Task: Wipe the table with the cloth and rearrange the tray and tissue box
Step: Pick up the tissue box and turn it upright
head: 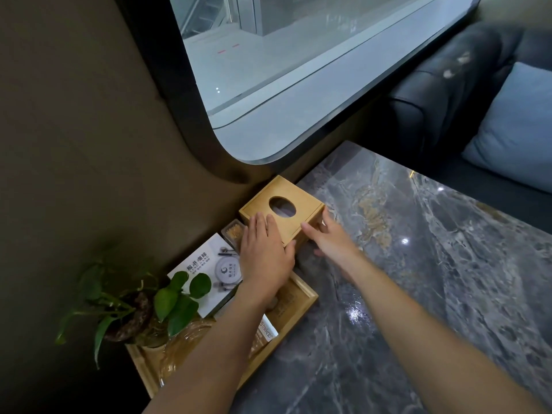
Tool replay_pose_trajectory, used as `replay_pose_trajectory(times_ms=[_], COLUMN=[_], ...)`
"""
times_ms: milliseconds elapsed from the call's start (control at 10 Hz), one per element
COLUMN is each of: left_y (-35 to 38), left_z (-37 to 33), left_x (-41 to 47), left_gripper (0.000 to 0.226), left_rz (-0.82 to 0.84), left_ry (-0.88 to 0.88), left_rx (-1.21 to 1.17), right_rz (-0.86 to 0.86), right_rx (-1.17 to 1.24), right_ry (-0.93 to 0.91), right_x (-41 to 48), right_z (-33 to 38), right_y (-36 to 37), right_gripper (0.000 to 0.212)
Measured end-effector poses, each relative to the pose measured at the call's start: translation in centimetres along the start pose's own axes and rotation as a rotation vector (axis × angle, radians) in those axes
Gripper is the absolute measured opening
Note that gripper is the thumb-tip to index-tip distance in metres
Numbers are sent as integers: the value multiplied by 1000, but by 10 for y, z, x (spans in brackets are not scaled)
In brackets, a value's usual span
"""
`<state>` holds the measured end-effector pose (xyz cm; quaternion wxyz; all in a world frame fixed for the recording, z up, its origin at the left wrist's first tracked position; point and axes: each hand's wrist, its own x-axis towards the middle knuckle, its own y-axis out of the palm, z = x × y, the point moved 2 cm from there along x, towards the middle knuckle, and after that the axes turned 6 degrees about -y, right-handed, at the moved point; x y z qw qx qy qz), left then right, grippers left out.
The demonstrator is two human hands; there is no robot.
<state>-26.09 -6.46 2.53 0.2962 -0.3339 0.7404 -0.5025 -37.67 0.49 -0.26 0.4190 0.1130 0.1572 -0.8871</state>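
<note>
Head view, looking down at the far-left corner of a grey marbled surface (pixel 418 294) set against a dark wall under a rounded window (pixel 283 70).

A wooden tissue box (pixel 280 210) stands at the far-left corner of the surface, close to the wall, its oval top opening facing up. Both hands are on it. The left hand (pixel 264 252) lies flat with fingers extended over the near-left part of the lid, thumb against the near corner. The right hand (pixel 331 237) reaches to the right side of the box, fingers spread along its near-right wall; whether it truly grips the box cannot be told. Together the hands bracket the box from left and right.

Just near and left of the box sits a wooden tray (pixel 301 297), along the left edge of the surface. The left forearm crosses above it. In the tray: a small clear box of toothpicks (pixel 233 233) at its far end, touching or just beside the tissue box; a white printed card (pixel 206 267); a packet (pixel 267 331) partly hidden under the forearm; and a potted plant (pixel 134 306) with green leaves at the near-left end.

Far right, beyond the surface, a dark sofa (pixel 448 85) carries a pale blue cushion (pixel 513 130).
</note>
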Motion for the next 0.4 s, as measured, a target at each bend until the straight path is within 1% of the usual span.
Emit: replay_pose_trajectory(times_ms=[200,300,400], left_y=[-4,-3,-7], left_z=[1,2,3], left_x=[4,5,6], left_gripper=[65,65,64], left_rz=[-5,13,3], left_ry=[14,22,28], left_rx=[44,38,29], right_rz=[19,30,-109], right_rx=[-106,-164,-299], right_ry=[36,25,-21], right_x=[1,-2,-13], right_z=[8,9,21], right_y=[2,-1,-8], right_gripper=[87,84,67])
